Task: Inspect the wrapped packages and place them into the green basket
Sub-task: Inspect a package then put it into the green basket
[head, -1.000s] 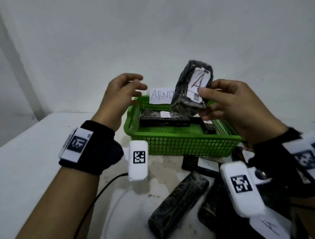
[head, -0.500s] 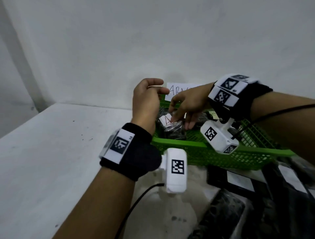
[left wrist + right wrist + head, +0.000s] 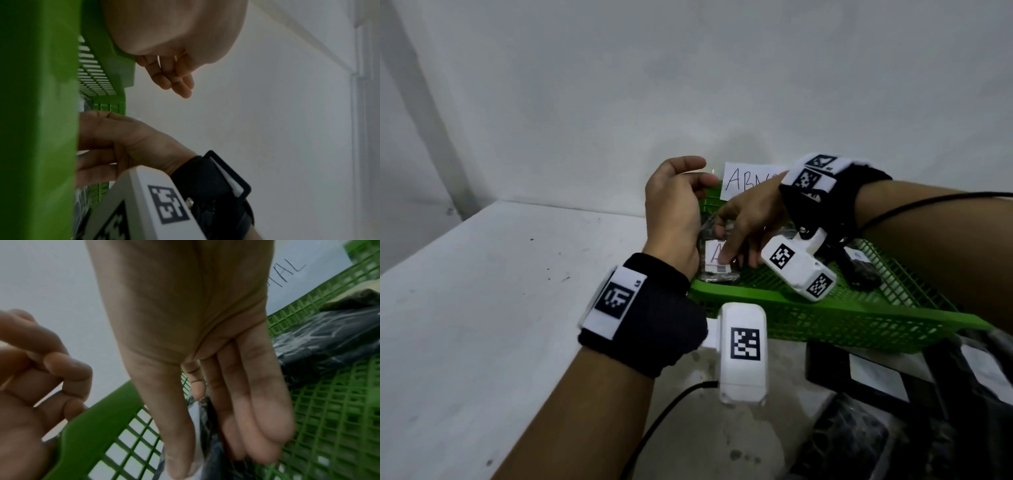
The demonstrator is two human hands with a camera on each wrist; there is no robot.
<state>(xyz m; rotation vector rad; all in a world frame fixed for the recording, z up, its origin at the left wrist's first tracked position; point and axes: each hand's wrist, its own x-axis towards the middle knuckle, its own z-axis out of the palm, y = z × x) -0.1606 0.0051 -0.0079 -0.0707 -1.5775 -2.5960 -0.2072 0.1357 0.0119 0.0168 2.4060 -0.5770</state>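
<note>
One wrapped package [image 3: 717,265], black under clear film, pinched between thumb and fingers of the right grip [image 3: 750,219]; thumb on the near face, on a white label marked "A", fingers nearly straight along the far face. Package low inside the near-left corner of the green basket [image 3: 825,308]; contact with the mesh floor not discernible. Left grip [image 3: 674,209] just beside, raised over the left rim of the basket, fingers loosely curled, holding nothing, not touching the package. Black wristband and white wrist camera with square markers on each forearm. Second dark wrapped package [image 3: 863,270] lying on the basket floor toward the right side, well apart from the held one. White paper sign [image 3: 743,180] with handwritten letters standing at the far rim, partly hidden by the right wrist. Basket resting on a white desk [image 3: 482,308]. More dark packages [image 3: 859,442] with white labels on the desk in front of the basket, at lower right. Pale wall [image 3: 688,85] behind.
</note>
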